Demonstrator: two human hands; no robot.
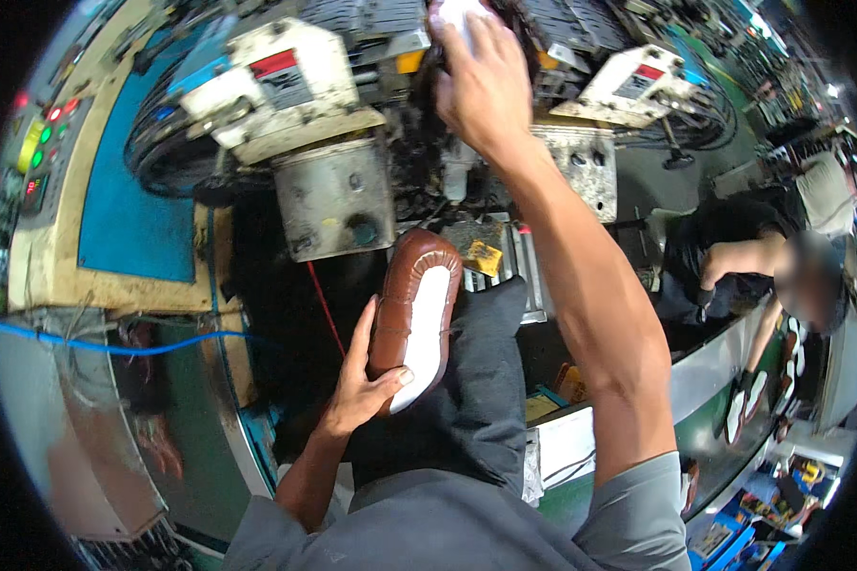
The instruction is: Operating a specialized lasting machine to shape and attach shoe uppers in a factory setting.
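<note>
- Left hand [360, 392] clamped on a brown shoe [415, 324], bottom up: thumb on the white bottom, fingers along the left side. Grip sits at the near end, probably to leave the pleated far end free.
- Shoe is over the person's dark trousers [481, 376], near the machine [328, 195], below its front edge; lap likely steadies it. Contact with cloth: can't tell.
- Hands well apart. Right hand [490, 90] reaches past that front edge, fingers laid over a white-bottomed piece [459, 11], perhaps another shoe. Pressing or gripping: can't tell.
- Shoes [754, 395] along the table at right, a co-worker [733, 257] beside it; seemingly kept within reach.
</note>
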